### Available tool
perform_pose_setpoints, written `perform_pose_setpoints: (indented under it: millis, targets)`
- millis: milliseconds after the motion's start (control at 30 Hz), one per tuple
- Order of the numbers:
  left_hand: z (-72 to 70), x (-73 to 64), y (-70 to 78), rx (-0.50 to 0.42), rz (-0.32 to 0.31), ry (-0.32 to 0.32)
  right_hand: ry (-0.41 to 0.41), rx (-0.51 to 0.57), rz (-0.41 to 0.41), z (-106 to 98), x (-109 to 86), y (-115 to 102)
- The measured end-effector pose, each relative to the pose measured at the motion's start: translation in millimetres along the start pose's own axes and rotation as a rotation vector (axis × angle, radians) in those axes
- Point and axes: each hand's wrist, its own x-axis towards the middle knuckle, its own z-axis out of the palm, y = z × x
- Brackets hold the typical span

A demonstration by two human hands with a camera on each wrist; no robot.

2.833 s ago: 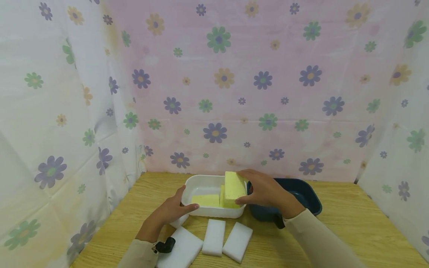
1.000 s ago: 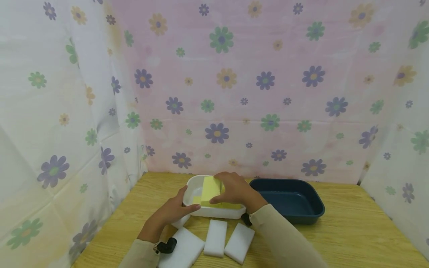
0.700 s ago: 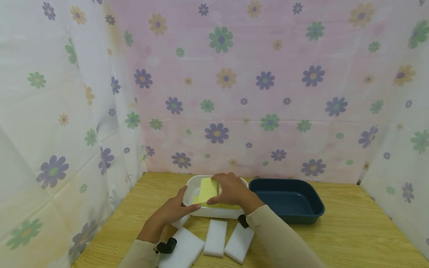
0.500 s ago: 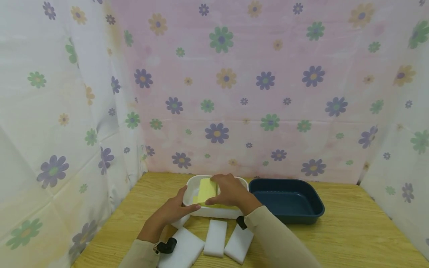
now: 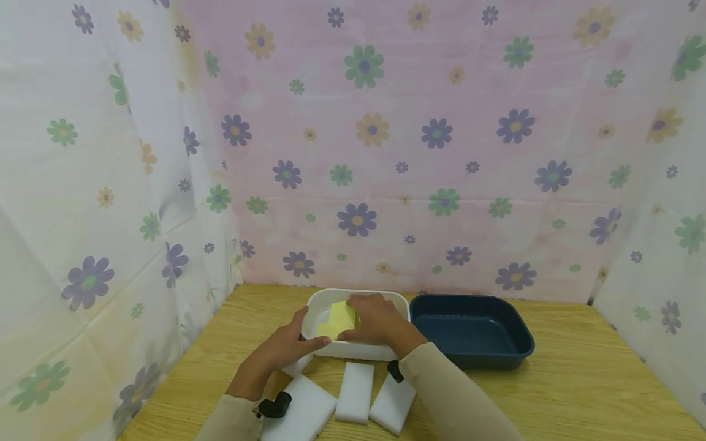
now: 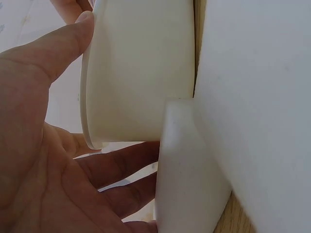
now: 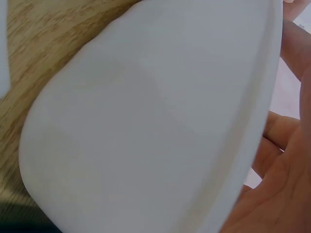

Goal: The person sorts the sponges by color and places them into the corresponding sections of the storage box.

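Note:
In the head view my right hand (image 5: 380, 321) holds a yellow sponge block (image 5: 342, 317) down inside a white plastic tub (image 5: 358, 350). Another yellow piece (image 5: 324, 329) lies low in the tub, partly covered by the held block. My left hand (image 5: 287, 343) grips the tub's left end, thumb at the front rim. The left wrist view has that thumb (image 6: 73, 41) on the rim of the tub (image 6: 141, 73), fingers past its end wall. The tub's wall (image 7: 146, 116) fills most of the right wrist view and hides the held block; part of the right hand (image 7: 286, 160) shows.
A dark blue tub (image 5: 471, 361) stands directly right of the white one. Several white sponge blocks (image 5: 355, 392) lie on the wooden table (image 5: 579, 380) in front. One white block (image 6: 184, 170) sits by the left fingers. Flowered cloth (image 5: 408, 153) hangs behind and at the sides.
My right hand has carried the yellow block from the tub's right end leftward, then lowered it deeper inside. The left hand keeps its grip on the tub.

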Motion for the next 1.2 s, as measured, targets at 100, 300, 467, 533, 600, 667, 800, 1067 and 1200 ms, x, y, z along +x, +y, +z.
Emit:
perform_pose_setpoints:
  millis: [100, 300, 467, 533, 600, 667, 800, 1067, 1200]
  targets:
    - [0.1, 0.2, -0.2, 0.002, 0.0, -0.001, -0.009, -0.011, 0.008, 2.5, 0.2, 1.2]
    - [0.2, 1.4, -1.0, 0.008, -0.013, 0.0, -0.024, 0.006, 0.024, 3.5, -0.8, 0.9]
    - [0.0, 1.0, -1.1, 0.006, -0.018, -0.004, -0.025, 0.022, 0.025, 1.7, -2.3, -0.9]
    - [0.0, 1.2, -1.1, 0.004, -0.015, -0.006, -0.023, 0.029, 0.02, 0.4, -3.0, -1.4]
    - [0.0, 1.3, -1.0, 0.005, -0.015, -0.008, -0.02, 0.034, 0.015, -1.8, -4.0, -1.8]
    - [-0.1, 1.3, -0.8, 0.005, -0.017, -0.008, -0.011, 0.029, 0.004, -4.5, -5.5, -1.7]
    - [0.3, 1.4, -0.5, -0.003, -0.019, -0.009, 0.023, 0.036, -0.025, -10.0, -11.8, 2.3]
    - [-0.4, 0.0, -0.5, -0.01, -0.008, -0.003, 0.106, 0.111, -0.054, -21.7, -31.8, 22.2]
    - [-0.4, 0.6, -0.5, -0.015, -0.007, -0.009, 0.123, 0.138, -0.009, -27.1, -44.5, 33.8]
